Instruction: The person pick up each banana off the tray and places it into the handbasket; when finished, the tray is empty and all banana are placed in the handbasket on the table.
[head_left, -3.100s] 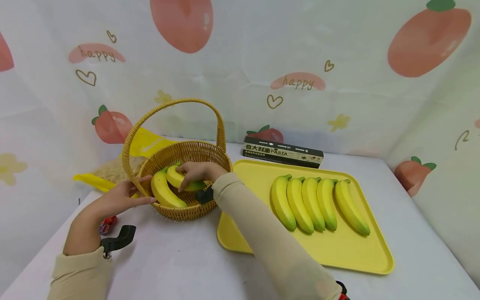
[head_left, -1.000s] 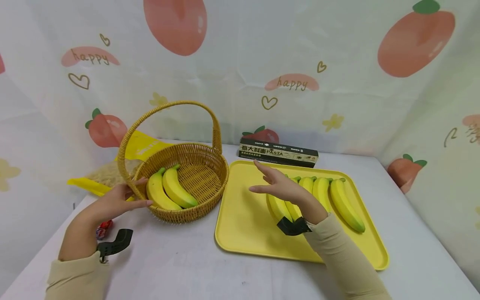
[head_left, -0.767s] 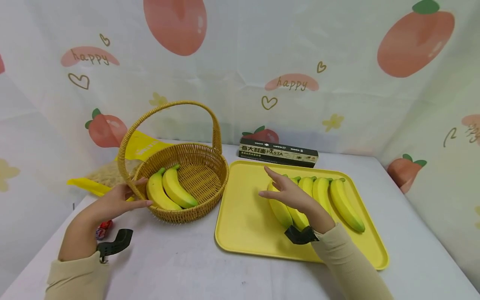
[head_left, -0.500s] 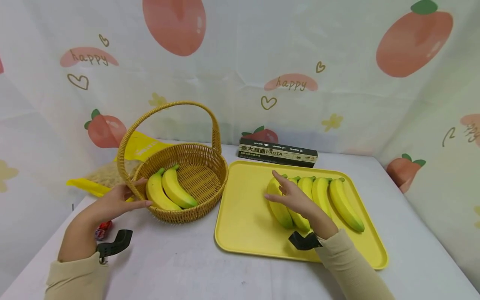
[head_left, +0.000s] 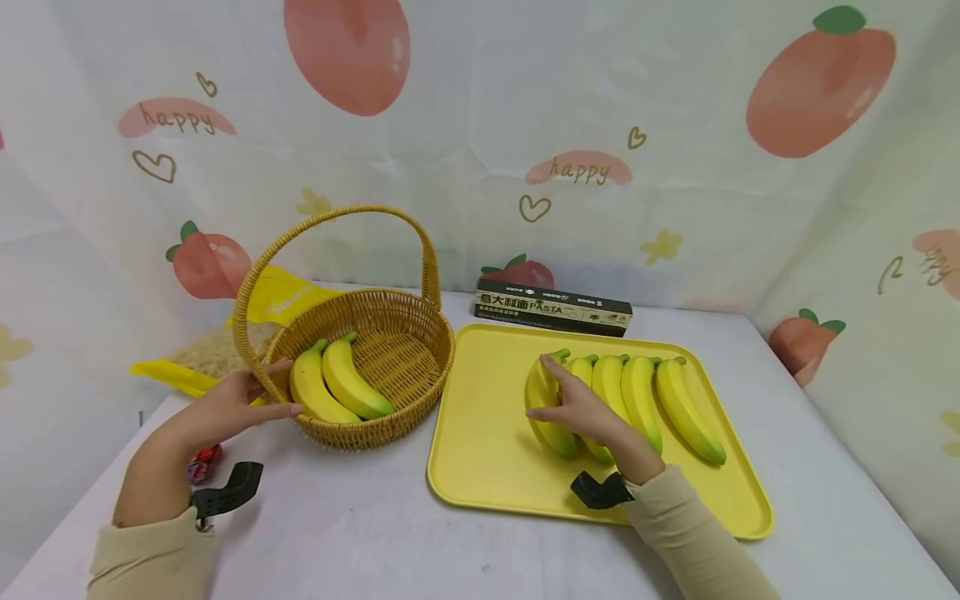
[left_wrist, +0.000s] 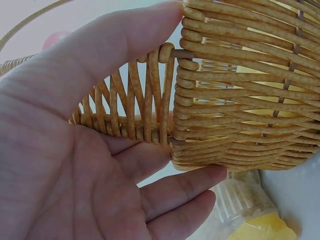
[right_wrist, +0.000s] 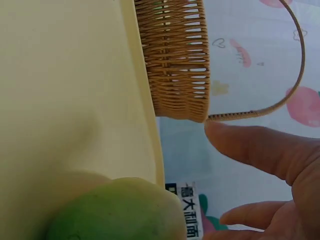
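1. The wicker basket [head_left: 360, 433] is gripped at its left side by the left hand [head_left: 228, 407]; the foot of the arched handle [head_left: 337, 213] is enclosed between thumb and fingers, with the thumb laid at the rim.
2. Two bananas [head_left: 354, 385] are contained in the basket, set side by side in its left part.
3. The right hand [head_left: 585, 410] is held over the leftmost banana [head_left: 539, 390] on the yellow tray [head_left: 487, 467]. Its thumb and fingers are spread apart; whether the banana is touched cannot be told.
4. To the right, four more bananas [head_left: 611, 387] are lined up, three close together and the rightmost set slightly apart, all with stems turned toward the tray's far edge.
5. A black pasta box [head_left: 552, 308] is placed behind the tray, and a yellow bag [head_left: 225, 348] is partly hidden behind the basket.
6. A red-wrapped candy [head_left: 202, 464] is partly covered by the left arm.
7. A black mount [head_left: 228, 490] is worn on each wrist.
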